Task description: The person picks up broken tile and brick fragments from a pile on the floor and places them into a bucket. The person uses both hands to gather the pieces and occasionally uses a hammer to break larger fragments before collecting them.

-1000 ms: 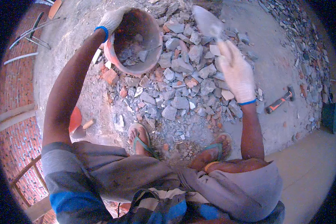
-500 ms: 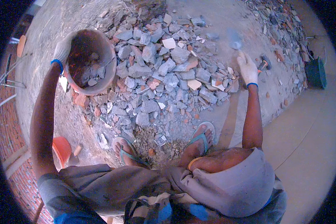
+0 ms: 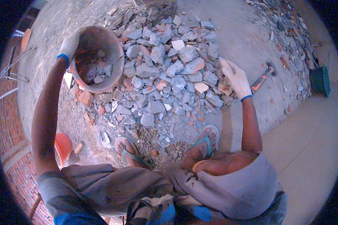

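Note:
My left hand (image 3: 70,44), in a white knit glove with a blue cuff, is closed on the left rim of a round, dusty basin (image 3: 118,71). The basin is tilted, its mouth facing me, with several grey stone pieces (image 3: 98,79) low inside. My right hand (image 3: 235,78), gloved the same way, is at the right edge of a heap of broken grey stone (image 3: 157,69). Its fingers stretch toward the heap, and no held thing shows in them. Just right of that hand lies a hammer (image 3: 262,79) with an orange-and-black handle.
My sandalled feet (image 3: 206,142) stand at the near edge of the heap. An orange bucket (image 3: 64,145) is at the lower left, near a brick wall (image 3: 11,123). More rubble (image 3: 285,41) lies along the far right, with a dark green container (image 3: 320,81) beside it.
My right hand has moved left to the heap's edge, uncovering more of the hammer. A blurred grey shape beyond that hand is gone from there. The left hand still holds the basin.

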{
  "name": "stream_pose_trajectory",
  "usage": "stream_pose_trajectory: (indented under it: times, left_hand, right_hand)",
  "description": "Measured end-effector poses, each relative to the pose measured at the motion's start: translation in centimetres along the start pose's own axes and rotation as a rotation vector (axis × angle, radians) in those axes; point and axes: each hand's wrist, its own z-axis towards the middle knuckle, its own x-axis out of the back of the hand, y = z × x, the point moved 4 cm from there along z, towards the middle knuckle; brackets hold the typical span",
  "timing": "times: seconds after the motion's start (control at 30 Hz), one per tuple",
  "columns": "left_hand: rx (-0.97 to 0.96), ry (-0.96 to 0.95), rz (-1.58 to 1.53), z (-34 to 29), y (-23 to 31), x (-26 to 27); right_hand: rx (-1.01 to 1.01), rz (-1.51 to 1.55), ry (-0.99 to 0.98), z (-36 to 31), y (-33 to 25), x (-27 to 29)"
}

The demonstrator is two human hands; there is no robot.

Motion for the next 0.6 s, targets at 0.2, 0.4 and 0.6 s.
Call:
stream_pose_trajectory:
  times: [0.2, 0.4, 0.6]
  left_hand:
    - [-0.012, 0.076, 0.066, -0.9, 0.7, 0.0]
    - [-0.09, 0.052, 0.071, -0.4, 1.1, 0.0]
    - [0.081, 0.029, -0.125, -0.6, 1.7, 0.1]
  right_hand:
    - [-0.038, -0.105, 0.097, -1.1, -2.4, 0.5]
    - [0.084, -0.187, 0.128, -1.3, -8.4, -0.1]
    - [0.476, -0.245, 0.113, -1.5, -19.9, -6.0]
